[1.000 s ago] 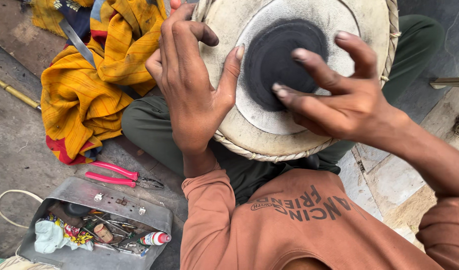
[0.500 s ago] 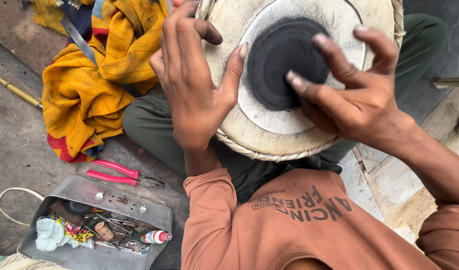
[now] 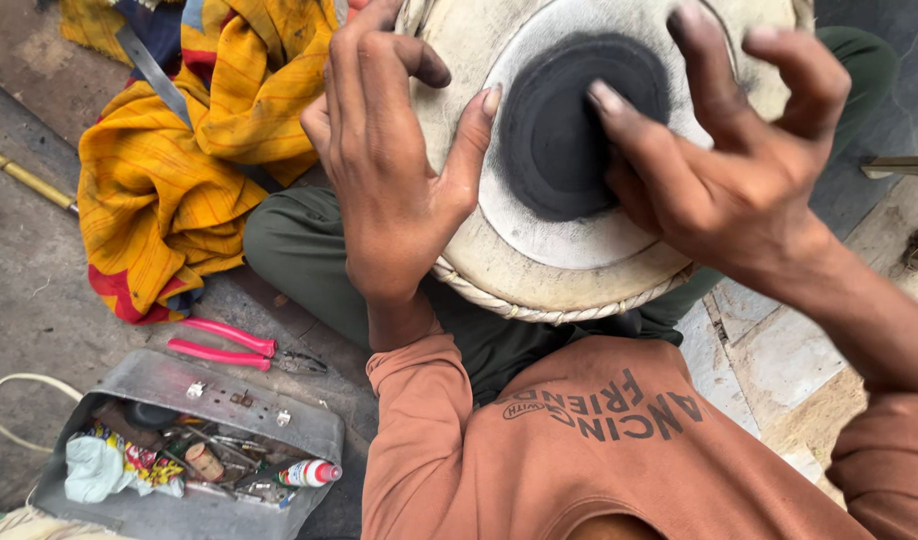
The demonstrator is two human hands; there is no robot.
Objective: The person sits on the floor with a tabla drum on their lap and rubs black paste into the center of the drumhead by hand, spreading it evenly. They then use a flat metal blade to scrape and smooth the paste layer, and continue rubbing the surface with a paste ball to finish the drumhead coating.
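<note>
1. A rough grey concrete floor [image 3: 39,300] lies to the left, with pale stone paving at the right edge.
2. A drum [image 3: 539,250] with a cream skin and a round black patch [image 3: 564,130] rests on the seated person's lap, against dark green trousers [image 3: 299,250].
3. The left hand [image 3: 389,180] lies flat on the drum's left rim, its grip spread, thumb stretched toward the black patch.
4. The right hand [image 3: 729,170] hovers over the right side, its grip spread and curled, with one fingertip touching the black patch.
5. A yellow and red cloth [image 3: 169,180] is heaped on the floor to the left.
6. Pink-handled pliers [image 3: 224,345] lie just beside an open grey metal toolbox [image 3: 229,400] full of small items.
</note>
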